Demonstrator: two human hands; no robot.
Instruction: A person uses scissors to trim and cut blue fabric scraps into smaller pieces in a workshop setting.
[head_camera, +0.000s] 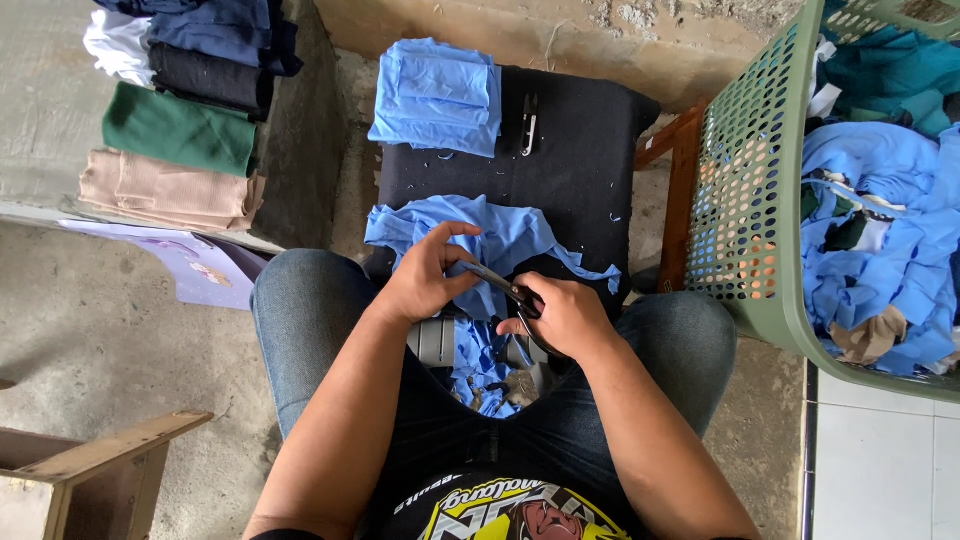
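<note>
Right hand (565, 318) is closed around black scissors (508, 290), blades on the rumpled blue cloth (490, 240); left hand (425, 275) pinches that cloth. Cloth lies at the near edge of the black tabletop (580, 160) (folded blue stack (438, 95) at its far corner).

Surroundings: folded clothes, a green basket and bare concrete.
A folded blue garment (437, 95) and small black clippers (529, 123) lie on the black worktop (590, 150). A stack of folded clothes (180, 110) sits on a ledge at the left; a green laundry basket (750, 200) of blue cloth stands at the right, beside a wooden frame (683, 190).
</note>
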